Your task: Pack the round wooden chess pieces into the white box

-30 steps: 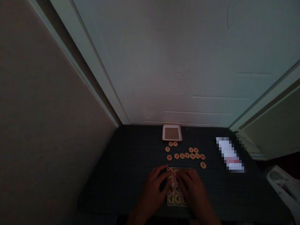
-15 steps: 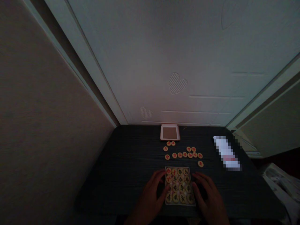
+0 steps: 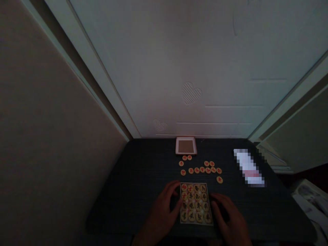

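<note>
A shallow square box [image 3: 196,223] lies near the front of the dark table, filled with rows of round xiangqi pieces [image 3: 197,206], most with black characters and several with red. My left hand [image 3: 164,208] rests along the box's left side, fingers curved and apart, with thumb and fingertips at its edge. On the opposite side is my right hand [image 3: 229,215], its thumb and fingers spread beside the right edge. Neither hand lifts anything; whether the fingertips press on the box I cannot tell. Beyond the box lie several loose red-lettered xiangqi pieces [image 3: 202,169].
A pale box lid [image 3: 186,146] with a brown centre sits at the table's back edge, by a white panel with embossed hearts [image 3: 191,93]. At the right on the dark table [image 3: 143,177] lies a blurred-out bright phone-like object [image 3: 248,167]. Light-coloured items [image 3: 311,201] are beyond the right edge.
My left thumb has drawn back from over the pieces to the box's left edge. My right fingertips have dropped slightly toward me. The view has shifted a little; the pieces have stayed put.
</note>
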Tool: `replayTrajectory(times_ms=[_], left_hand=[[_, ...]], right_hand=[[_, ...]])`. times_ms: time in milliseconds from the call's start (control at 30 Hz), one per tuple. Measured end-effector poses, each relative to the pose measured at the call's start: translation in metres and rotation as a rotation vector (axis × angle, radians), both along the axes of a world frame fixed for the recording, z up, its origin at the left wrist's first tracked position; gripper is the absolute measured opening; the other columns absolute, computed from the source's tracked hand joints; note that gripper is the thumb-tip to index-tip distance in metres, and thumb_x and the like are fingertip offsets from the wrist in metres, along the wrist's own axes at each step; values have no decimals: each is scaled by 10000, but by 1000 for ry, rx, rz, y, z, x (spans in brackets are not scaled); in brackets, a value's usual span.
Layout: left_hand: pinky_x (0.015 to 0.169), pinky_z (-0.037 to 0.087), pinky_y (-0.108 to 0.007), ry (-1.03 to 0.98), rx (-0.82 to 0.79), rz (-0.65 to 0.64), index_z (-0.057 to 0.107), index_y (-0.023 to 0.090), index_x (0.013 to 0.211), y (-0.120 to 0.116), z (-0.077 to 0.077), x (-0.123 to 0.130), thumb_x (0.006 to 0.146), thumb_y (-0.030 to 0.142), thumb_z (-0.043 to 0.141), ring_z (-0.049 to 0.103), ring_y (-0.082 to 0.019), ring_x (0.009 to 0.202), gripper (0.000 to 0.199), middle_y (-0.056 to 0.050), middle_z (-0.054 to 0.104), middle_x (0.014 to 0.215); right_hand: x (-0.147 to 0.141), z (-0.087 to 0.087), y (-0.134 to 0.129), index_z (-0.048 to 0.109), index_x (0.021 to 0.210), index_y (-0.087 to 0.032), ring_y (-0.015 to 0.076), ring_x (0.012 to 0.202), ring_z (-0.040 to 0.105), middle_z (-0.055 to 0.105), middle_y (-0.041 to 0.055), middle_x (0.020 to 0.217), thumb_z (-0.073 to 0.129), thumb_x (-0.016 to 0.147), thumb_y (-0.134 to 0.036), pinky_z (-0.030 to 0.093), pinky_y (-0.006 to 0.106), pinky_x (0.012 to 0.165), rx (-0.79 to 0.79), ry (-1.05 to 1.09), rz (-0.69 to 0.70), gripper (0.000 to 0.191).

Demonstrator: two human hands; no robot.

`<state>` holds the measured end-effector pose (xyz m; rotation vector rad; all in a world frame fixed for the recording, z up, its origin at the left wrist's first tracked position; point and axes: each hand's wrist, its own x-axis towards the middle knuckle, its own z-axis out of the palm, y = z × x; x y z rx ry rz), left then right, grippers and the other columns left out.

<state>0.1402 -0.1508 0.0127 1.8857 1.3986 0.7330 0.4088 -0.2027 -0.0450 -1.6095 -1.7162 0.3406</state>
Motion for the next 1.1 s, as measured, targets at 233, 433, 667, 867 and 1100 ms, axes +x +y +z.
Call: replayTrajectory(times_ms=[233,433,667,867,1100], left_hand=[[1027,527,-411,114,165,-30,573,280,1335,76,14,4,999,313,557,649,-220,1120,338,-47,647,1308],[1070,480,-444,284,260,-89,623,267,1258,120,10,26,979,262,570,613,-249,1188,284,-45,678,1270],[1046,489,-425,310,279,-114,659,264,1198,124,10,41,950,236,614,621,-247,1156,254,-46,689,1229],[891,563,-335,116,220,-68,674,255,1136,121,20,44,951,268,627,700,-198,987,192,-27,746,1113],[690,552,-255,65,106,-176,712,222,991,139,32,69,1009,401,563,721,-157,747,234,5,782,868]], right_hand=[[41,-7,-1,684,1191,-280,234,1050,734,741,48,1177,513,1003,-499,614,375,913,8,-21,-124,335],[66,-13,-1,693,1184,-269,239,1040,735,745,57,1165,513,1003,-507,613,366,894,11,-14,-173,349],[74,-19,-2,697,1169,-278,235,1035,733,745,44,1163,507,1000,-528,602,377,907,-22,3,-192,356],[71,-18,-2,701,1159,-268,231,1027,735,752,50,1145,499,1004,-528,601,364,896,-17,29,-193,364],[71,-17,-4,723,1128,-267,241,994,747,763,55,1126,509,994,-541,612,362,872,-14,22,-219,374]])
